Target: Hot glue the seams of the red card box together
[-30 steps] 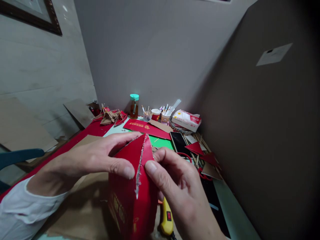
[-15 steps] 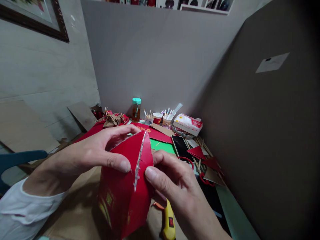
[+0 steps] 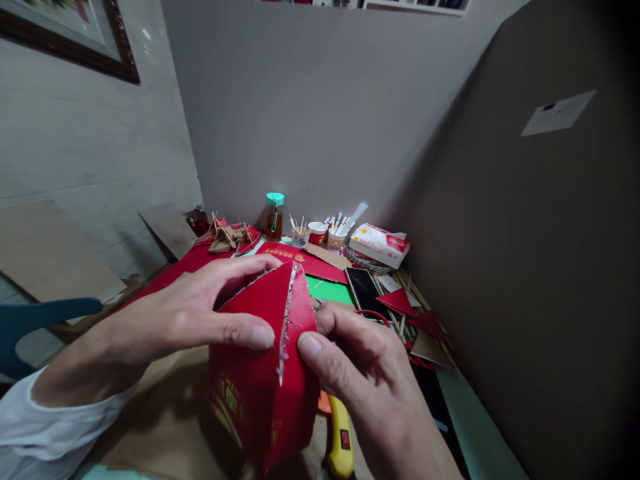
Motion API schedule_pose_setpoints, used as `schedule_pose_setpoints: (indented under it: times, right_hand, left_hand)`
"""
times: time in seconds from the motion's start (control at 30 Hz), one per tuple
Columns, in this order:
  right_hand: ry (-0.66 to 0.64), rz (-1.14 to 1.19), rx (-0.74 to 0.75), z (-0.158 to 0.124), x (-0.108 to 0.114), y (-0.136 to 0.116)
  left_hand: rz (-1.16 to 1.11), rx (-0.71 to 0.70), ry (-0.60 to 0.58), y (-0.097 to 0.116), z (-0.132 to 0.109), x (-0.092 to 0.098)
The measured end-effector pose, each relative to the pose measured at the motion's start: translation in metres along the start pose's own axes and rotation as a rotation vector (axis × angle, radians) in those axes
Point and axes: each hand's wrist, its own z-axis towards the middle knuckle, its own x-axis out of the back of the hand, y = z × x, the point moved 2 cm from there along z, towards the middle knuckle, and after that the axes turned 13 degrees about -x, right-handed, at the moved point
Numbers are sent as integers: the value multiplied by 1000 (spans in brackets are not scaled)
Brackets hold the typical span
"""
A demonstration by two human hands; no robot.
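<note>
A folded piece of red cardboard (image 3: 250, 380) with gold print stands upright between my hands. Down its front corner runs a ragged seam with whitish, glue-like stuff along it. My left hand (image 3: 215, 313) grips the left panel, its thumb flat on the front and its fingers behind the top edge. On the right panel, my right hand (image 3: 360, 367) pinches the edge between thumb and bent fingers. A yellow tool with a red switch (image 3: 342, 433), perhaps a glue gun, lies just under my right hand, partly hidden.
At the back are a bottle with a teal lid (image 3: 275, 217), paper cups (image 3: 317, 233) and a tissue pack (image 3: 380, 245). A phone (image 3: 369, 293), sticks and red scraps (image 3: 397, 301) lie to the right. A blue chair (image 3: 45, 313) is at left.
The red cardboard and both hands have shifted slightly right in view. The seam between the panels looks a little narrower. Both hands keep their hold.
</note>
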Motion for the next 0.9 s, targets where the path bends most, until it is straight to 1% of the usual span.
schedule_pose_setpoints:
  times: [0.17,0.27,0.33,0.47,0.6,0.9]
  right_hand:
    - [36,-45,15,0,-1,2]
    - [53,-93,41,2,-3,3]
    - [22,-135,22,3,-5,3]
    - [36,-136,34,3,-1,0]
    - [-19,-140,6,0,3,-2]
    - [-25,-133,27,0,2,-1]
  left_hand:
    - [26,72,55,-10,-3,2]
    - [56,59,94,-16,-5,3]
    - [67,39,82,-19,-5,3]
    - [132,30,87,-22,-6,3]
    - [150,0,69,-24,-5,3]
    - [175,0,22,-24,-6,4]
